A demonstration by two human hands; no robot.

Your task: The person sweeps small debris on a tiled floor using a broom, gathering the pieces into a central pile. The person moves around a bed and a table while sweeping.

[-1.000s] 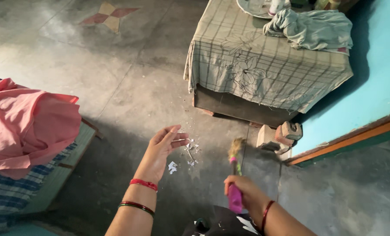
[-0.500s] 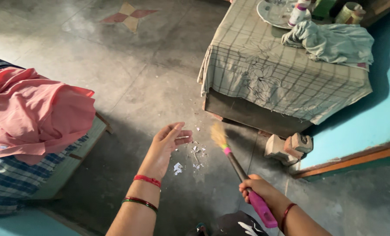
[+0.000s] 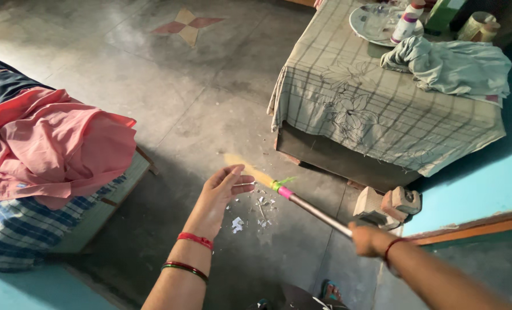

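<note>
The right hand [image 3: 369, 239] grips a broom [image 3: 302, 201] whose blurred bristles (probably mid-sweep) reach beside the open, empty left hand [image 3: 221, 194], above white scraps [image 3: 250, 213] on the grey floor [image 3: 169, 103] near a cloth-covered low table [image 3: 353, 109].

Blurred broom head, cropped table

The broom's bristles [image 3: 245, 168] smear into motion blur; the plate [image 3: 376, 23] at the table's far edge is cropped.
</note>
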